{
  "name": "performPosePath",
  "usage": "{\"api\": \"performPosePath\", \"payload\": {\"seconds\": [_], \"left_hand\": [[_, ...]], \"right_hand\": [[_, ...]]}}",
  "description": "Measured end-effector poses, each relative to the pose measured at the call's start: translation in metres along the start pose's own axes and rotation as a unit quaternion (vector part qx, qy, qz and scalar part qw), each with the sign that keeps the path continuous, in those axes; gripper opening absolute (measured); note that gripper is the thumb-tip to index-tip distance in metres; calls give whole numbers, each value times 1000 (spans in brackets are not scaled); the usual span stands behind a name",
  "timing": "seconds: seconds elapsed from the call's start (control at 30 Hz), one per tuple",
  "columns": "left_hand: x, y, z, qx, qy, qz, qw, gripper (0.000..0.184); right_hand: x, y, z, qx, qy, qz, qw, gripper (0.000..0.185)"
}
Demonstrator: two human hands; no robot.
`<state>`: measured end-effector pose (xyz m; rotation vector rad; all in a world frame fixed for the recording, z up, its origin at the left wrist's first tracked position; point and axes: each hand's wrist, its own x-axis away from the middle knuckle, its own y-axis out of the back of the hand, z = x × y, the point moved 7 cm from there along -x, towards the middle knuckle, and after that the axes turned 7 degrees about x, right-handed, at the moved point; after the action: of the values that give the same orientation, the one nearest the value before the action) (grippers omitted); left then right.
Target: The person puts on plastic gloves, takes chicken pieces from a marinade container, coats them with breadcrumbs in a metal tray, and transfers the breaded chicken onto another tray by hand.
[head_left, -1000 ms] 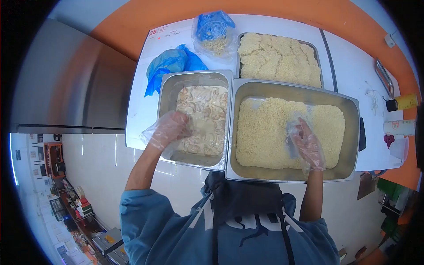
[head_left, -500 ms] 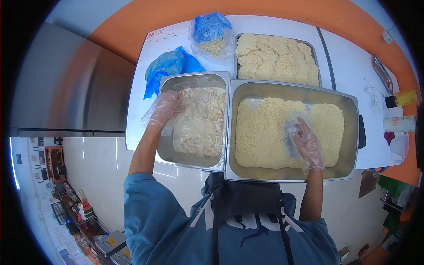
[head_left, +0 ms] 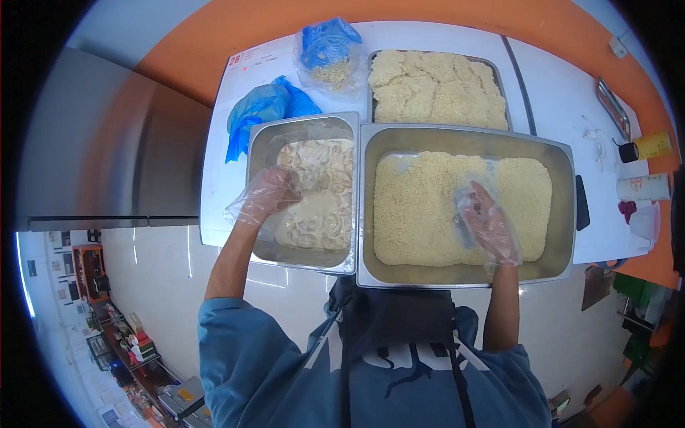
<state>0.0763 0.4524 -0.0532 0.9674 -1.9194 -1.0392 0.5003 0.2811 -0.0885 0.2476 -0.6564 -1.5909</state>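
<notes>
My left hand point(head_left: 270, 192), in a clear plastic glove, is over the left metal pan point(head_left: 262, 241). Its fingers curl down at the pale, creamy batter, which coats several pieces point(head_left: 314, 225); whether a piece is between the fingertips is hidden. My right hand point(head_left: 490, 227), gloved the same way, rests palm up with its fingers apart in the larger metal pan point(head_left: 467, 135). Pale yellow crumbs point(head_left: 414, 207) fill much of that pan, and around the hand the pan's bottom shows through. Nothing lies in the right palm.
Behind the pans, a tray of crumb-coated pieces point(head_left: 439, 89) stands on the white table point(head_left: 556, 93). Blue plastic bags point(head_left: 264, 110) and a clear bag with crumbs point(head_left: 332, 71) are at the back left. Rolls of tape point(head_left: 646, 187) lie at the right edge. A steel cabinet point(head_left: 121, 135) stands left.
My left hand has moved a little right and toward me over the batter, its fingers more bunched. The right hand stays in the crumbs. The whole view has shifted slightly.
</notes>
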Motion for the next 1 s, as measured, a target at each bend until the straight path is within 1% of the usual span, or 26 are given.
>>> {"api": "performPosePath", "payload": {"seconds": [0.07, 0.13, 0.23, 0.33, 0.37, 0.43, 0.47, 0.53, 0.6, 0.67, 0.73, 0.77, 0.8, 0.87, 0.97, 1.0], "left_hand": [[-2, -2, -15, -57, -21, 18, 998, 26], [-4, -5, -16, -91, -31, 40, 995, 28], [0, 14, -39, -100, -84, 42, 991, 25], [9, 62, -106, -83, 13, 81, 993, 27], [12, 75, -124, -76, -17, 61, 995, 27], [17, 94, -154, -62, -76, 21, 995, 28], [17, 99, -168, -59, -82, 8, 995, 28], [12, 102, -196, -52, -94, -17, 994, 28], [4, 88, -207, 16, -43, 16, 999, 28], [-3, 68, -226, 9, -74, 34, 997, 28], [-10, 22, -240, -74, -184, 36, 979, 30], [-12, -13, -234, -56, -207, 45, 976, 30], [-12, -52, -227, -39, -230, 53, 971, 31], [-8, -119, -213, -41, -161, 156, 974, 29], [18, -140, -211, 1, -236, 60, 970, 25], [19, -134, -206, 7, -205, 60, 977, 26]], "right_hand": [[-3, 2, -6, 6, 20, -20, 1000, 59], [-1, 8, 0, 8, 9, -28, 1000, 61], [7, 20, 1, -1, -2, -40, 999, 63], [17, 33, 9, -26, -12, -31, 999, 64], [19, 38, 11, -35, -15, -25, 999, 64], [21, 47, 3, -11, -14, -22, 1000, 66], [20, 52, -2, 2, -14, -21, 1000, 67], [20, 61, -6, -22, 5, -16, 1000, 68], [18, 69, -14, -21, 9, -9, 1000, 68], [12, 79, -23, 4, -2, 1, 1000, 67], [9, 90, -28, 13, -9, 7, 1000, 66], [7, 97, -29, 18, -13, 10, 1000, 65], [4, 104, -31, 63, -28, 30, 997, 64], [-3, 119, -33, 151, -55, 70, 985, 62], [-16, 126, -29, 249, -70, 114, 959, 55], [-24, 126, -31, 251, 15, 94, 963, 53]]}}
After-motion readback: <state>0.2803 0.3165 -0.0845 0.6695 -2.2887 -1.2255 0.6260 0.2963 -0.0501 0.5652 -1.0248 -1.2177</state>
